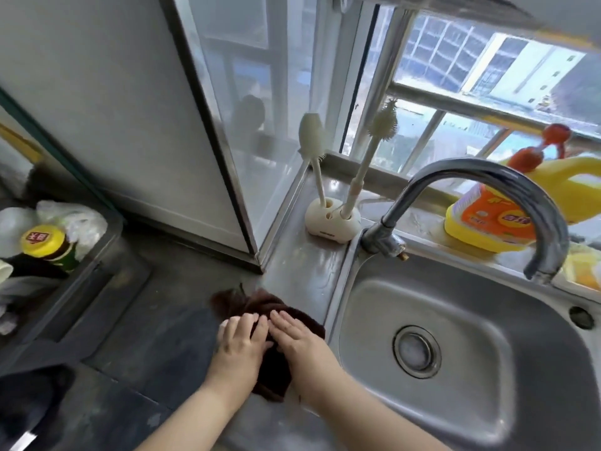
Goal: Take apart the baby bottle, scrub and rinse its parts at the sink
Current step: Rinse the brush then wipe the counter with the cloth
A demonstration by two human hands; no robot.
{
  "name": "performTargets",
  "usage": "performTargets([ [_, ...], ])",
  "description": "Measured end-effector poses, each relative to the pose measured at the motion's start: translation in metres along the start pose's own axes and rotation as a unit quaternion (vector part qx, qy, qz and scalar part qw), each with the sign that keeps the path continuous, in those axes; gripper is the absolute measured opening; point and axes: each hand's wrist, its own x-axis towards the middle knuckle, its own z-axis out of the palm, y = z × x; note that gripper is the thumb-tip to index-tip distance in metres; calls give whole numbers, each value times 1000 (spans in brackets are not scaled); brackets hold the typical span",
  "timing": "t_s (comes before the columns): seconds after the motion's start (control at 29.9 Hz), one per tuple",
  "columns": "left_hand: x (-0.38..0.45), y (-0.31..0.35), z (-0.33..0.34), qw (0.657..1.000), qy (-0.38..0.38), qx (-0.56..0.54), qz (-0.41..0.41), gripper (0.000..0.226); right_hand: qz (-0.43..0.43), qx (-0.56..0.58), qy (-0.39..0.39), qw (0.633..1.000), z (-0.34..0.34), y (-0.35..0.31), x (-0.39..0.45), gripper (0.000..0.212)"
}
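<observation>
Far off to the left of the hands, a dark bottle with a yellow cap [48, 244] can be seen, tucked in with some plastic bags [73, 219] on a dark shelf. Then the left hand [242, 345] is laid flat, fingers straight, on a dark brown cloth [276, 369] that's bunched up on the counter [136, 353]. Right beside it, nearly touching, the right hand [300, 341] is pressed flat on the same cloth, so nothing's actually gripped by either one. Beyond the hands, up by the window, two bottle brushes [313, 148] are stood upright in a cream holder [331, 219]. Just right of the hands the steel sink [455, 320] is found, with the curved faucet [481, 177] arched over it. Furthest right, on the sill, a yellow detergent jug [500, 216] is parked. The baby bottle itself can't be spotted anywhere.
</observation>
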Motion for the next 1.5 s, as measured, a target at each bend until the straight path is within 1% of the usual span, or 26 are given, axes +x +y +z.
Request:
performTargets([
  [0.07, 2, 9, -10, 997, 41, -10, 57, 15, -15, 5, -28, 999, -7, 2, -13, 68],
  [0.13, 7, 24, -17, 994, 62, -32, 87, 10, -19, 37, 15, 999, -22, 5, -32, 65],
  [0.2, 19, 52, -24, 991, 73, -73, 80, 27, -9, 73, 78, 994, -41, 14, -58, 55],
  [0.27, 36, 94, -30, 988, 65, -111, 80, 40, 6, 91, 130, 987, -63, 35, -93, 50],
  [0.37, 59, 172, -33, 972, 11, -200, 121, 42, 66, 48, 187, 979, -97, 74, -156, 57],
  [0.43, 71, 228, -27, 947, -45, -278, 157, 33, 114, 8, 197, 974, -112, 103, -206, 62],
  [0.47, 76, 258, -23, 934, -72, -302, 178, 27, 140, -11, 202, 969, -118, 119, -231, 59],
  [0.53, 84, 319, -14, 913, -109, -317, 231, 21, 188, -42, 214, 958, -129, 150, -278, 53],
  [0.57, 88, 350, -10, 906, -120, -316, 255, 21, 209, -44, 222, 951, -136, 165, -299, 54],
  [0.6, 93, 381, -7, 901, -125, -313, 274, 21, 224, -47, 235, 945, -144, 180, -319, 54],
  [0.7, 111, 465, 5, 898, -95, -299, 310, 19, 242, -58, 282, 927, -169, 231, -367, 51],
  [0.77, 125, 505, 17, 906, -73, -299, 291, 17, 252, -57, 311, 914, -183, 271, -387, 51],
  [0.8, 131, 520, 22, 916, -75, -281, 275, 20, 260, -57, 313, 911, -187, 291, -393, 50],
  [0.84, 136, 532, 27, 934, -91, -227, 260, 29, 271, -58, 301, 912, -188, 309, -395, 50],
  [0.87, 139, 542, 30, 950, -130, -146, 243, 41, 289, -56, 279, 914, -187, 324, -394, 49],
  [0.9, 141, 548, 33, 954, -188, -62, 225, 53, 311, -45, 251, 916, -185, 336, -393, 48],
  [0.94, 141, 553, 37, 948, -234, -2, 217, 62, 323, -26, 226, 919, -183, 344, -391, 47],
  [0.97, 141, 556, 42, 941, -265, 21, 208, 65, 327, -9, 217, 920, -179, 350, -389, 48],
  [1.04, 140, 560, 43, 933, -300, 49, 190, 63, 330, 14, 197, 923, -174, 357, -384, 53],
  [1.07, 139, 560, 44, 939, -285, 47, 184, 63, 332, 22, 185, 925, -173, 359, -379, 55],
  [1.14, 139, 556, 40, 958, -230, 10, 169, 68, 341, 46, 166, 924, -172, 363, -368, 56],
  [1.17, 139, 553, 42, 961, -224, -1, 164, 70, 346, 57, 163, 922, -171, 365, -362, 55],
  [1.24, 134, 549, 50, 969, -162, -12, 185, 65, 356, 54, 154, 920, -168, 370, -355, 54],
  [1.34, 129, 547, 52, 970, -108, -72, 205, 56, 351, 37, 152, 923, -164, 370, -362, 54],
  [1.44, 114, 543, 53, 965, -54, -123, 225, 38, 332, 11, 129, 935, -157, 359, -384, 54],
  [1.5, 104, 538, 51, 963, -42, -150, 222, 37, 335, 3, 114, 935, -145, 344, -400, 53],
])
